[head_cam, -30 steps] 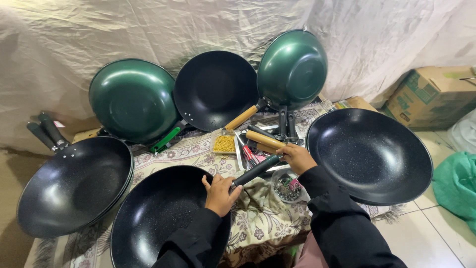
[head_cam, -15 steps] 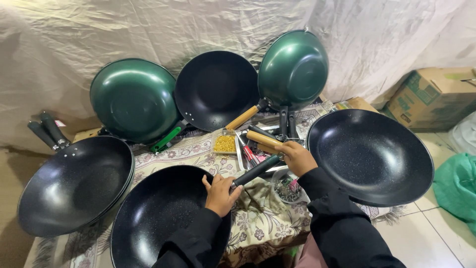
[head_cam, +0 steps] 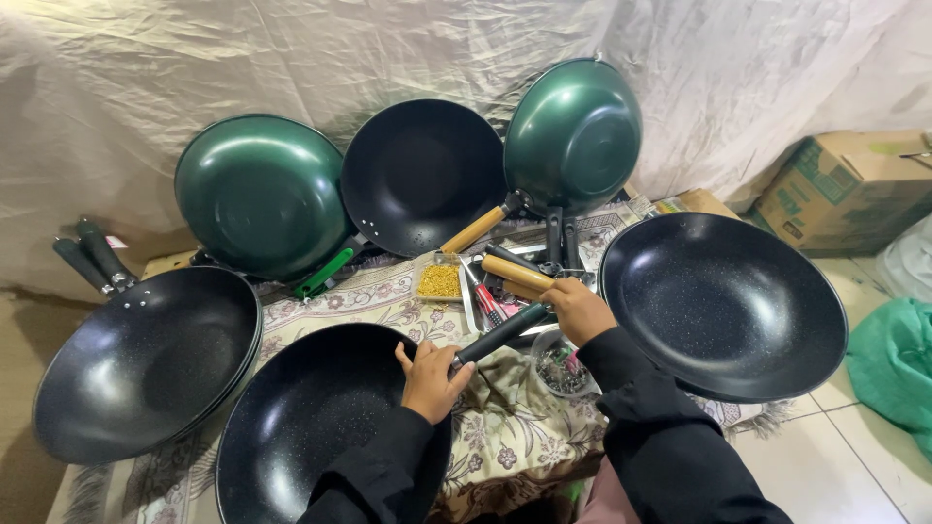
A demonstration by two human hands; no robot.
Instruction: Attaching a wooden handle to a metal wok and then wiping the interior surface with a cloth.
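Where sleeves hide wrists: left hand [head_cam: 429, 380] clasping black wok [head_cam: 320, 437], right hand [head_cam: 580, 309] its handle [head_cam: 500, 334].

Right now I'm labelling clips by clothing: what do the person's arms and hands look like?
Both arms are covered in long black sleeves of soft matte fabric that reach to the wrists. The left hand and the right hand are bare: no gloves, rings or watch show.

Three woks lean against the cloth backdrop [head_cam: 194, 68] behind the table [head_cam: 505, 446]. Before me, one wok [head_cam: 320, 427] under my left hand [head_cam: 430, 378]; another wok [head_cam: 723, 306] right of my right hand [head_cam: 580, 309] (a stacked pair [head_cam: 146, 364] sits far left). Cardboard box [head_cam: 845, 189] far right.
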